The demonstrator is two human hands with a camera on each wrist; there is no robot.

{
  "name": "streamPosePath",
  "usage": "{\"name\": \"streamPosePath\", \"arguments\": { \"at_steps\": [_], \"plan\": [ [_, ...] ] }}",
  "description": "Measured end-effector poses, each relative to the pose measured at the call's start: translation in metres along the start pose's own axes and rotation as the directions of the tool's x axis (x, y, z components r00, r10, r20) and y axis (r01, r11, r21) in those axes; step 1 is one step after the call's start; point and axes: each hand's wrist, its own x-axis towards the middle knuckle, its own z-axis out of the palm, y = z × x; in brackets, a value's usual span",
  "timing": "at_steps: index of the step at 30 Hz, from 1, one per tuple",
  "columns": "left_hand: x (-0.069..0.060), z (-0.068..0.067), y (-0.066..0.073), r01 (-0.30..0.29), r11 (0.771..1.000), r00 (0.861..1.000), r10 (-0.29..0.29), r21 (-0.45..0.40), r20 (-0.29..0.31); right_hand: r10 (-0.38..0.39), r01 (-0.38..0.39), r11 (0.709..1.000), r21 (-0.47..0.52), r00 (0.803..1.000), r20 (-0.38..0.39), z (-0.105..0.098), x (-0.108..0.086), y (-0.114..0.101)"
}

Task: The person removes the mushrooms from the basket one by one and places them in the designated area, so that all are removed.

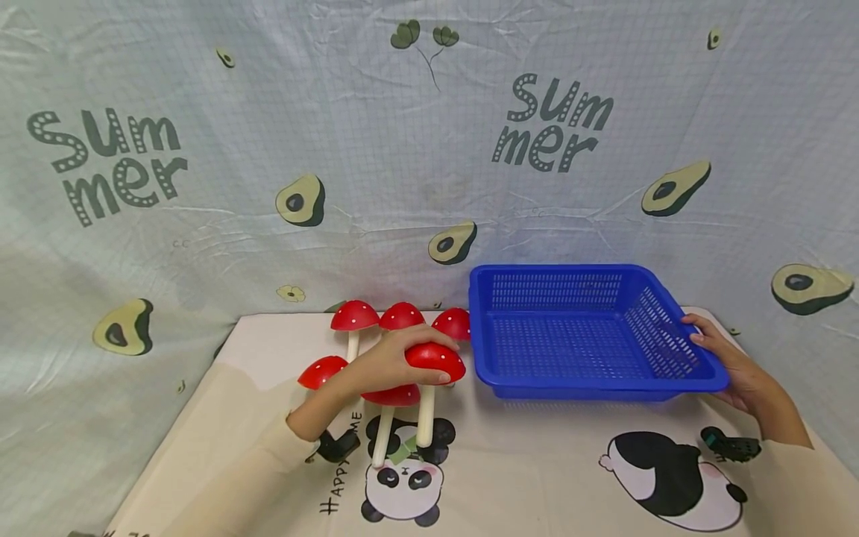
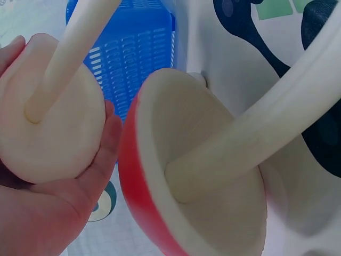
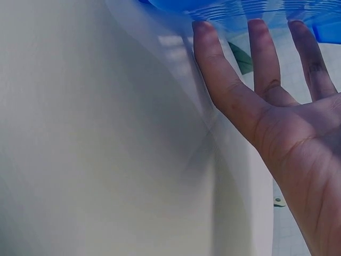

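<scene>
My left hand (image 1: 389, 358) grips a toy mushroom (image 1: 436, 362) by its red, white-dotted cap, and the pale stem points down toward the front. In the left wrist view, the palm and fingers wrap the cap of this mushroom (image 2: 58, 133), its cream underside showing. Close beside it is another mushroom (image 1: 392, 397), partly behind the hand. My right hand (image 1: 738, 373) holds a blue plastic basket (image 1: 564, 384) at its right side. Seen from the right wrist, the fingertips (image 3: 208, 37) touch the basket (image 3: 234, 10). Nothing shows inside the basket.
More red mushrooms stand behind the left hand, among them one at the back left (image 1: 354, 316), one in the middle (image 1: 403, 313) and one against the basket (image 1: 452, 324). Another mushroom (image 1: 322, 371) is left of the wrist. A patterned cloth (image 1: 403, 149) hangs behind the panda-printed table (image 1: 523, 477).
</scene>
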Motion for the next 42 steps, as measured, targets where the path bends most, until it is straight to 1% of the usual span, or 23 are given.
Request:
{"name": "streamPosePath", "arguments": {
  "at_steps": [3, 10, 16, 21, 26, 30, 34, 42],
  "plan": [
    [-0.001, 0.001, 0.0, -0.001, 1.0, 1.0, 0.001, 0.01, 0.001, 0.004, -0.004, 1.0, 0.003, 1.0, -0.005, 0.0, 0.0, 0.001],
    [-0.002, 0.004, -0.004, -0.007, 1.0, 1.0, 0.007, 0.017, 0.005, 0.02, -0.021, 0.999, -0.035, 0.999, -0.025, -0.002, -0.001, 0.003],
    [-0.002, 0.006, -0.005, -0.003, 1.0, 1.0, 0.003, 0.029, 0.008, 0.021, -0.022, 0.999, -0.03, 0.999, -0.029, -0.003, 0.0, 0.003],
    [-0.004, 0.008, -0.005, 0.022, 0.999, 1.0, -0.022, 0.036, -0.002, 0.031, -0.032, 0.999, -0.044, 0.999, -0.031, -0.001, -0.001, 0.002],
    [-0.005, 0.012, -0.001, 0.077, 0.997, 0.997, -0.076, 0.032, -0.028, 0.029, -0.031, 0.998, -0.058, 0.999, -0.036, -0.001, -0.001, 0.002],
    [-0.006, 0.016, 0.0, 0.109, 0.994, 0.993, -0.108, 0.029, -0.047, 0.03, -0.032, 0.998, -0.056, 0.999, -0.036, -0.001, -0.001, 0.002],
    [-0.008, 0.02, 0.001, 0.122, 0.992, 0.991, -0.12, 0.029, -0.059, 0.031, -0.033, 0.998, -0.049, 0.999, -0.037, -0.001, -0.001, 0.002],
    [-0.012, 0.026, -0.001, 0.104, 0.994, 0.992, -0.102, 0.031, -0.073, 0.032, -0.033, 0.999, -0.036, 0.999, -0.04, 0.0, -0.001, 0.002]
  ]
}}
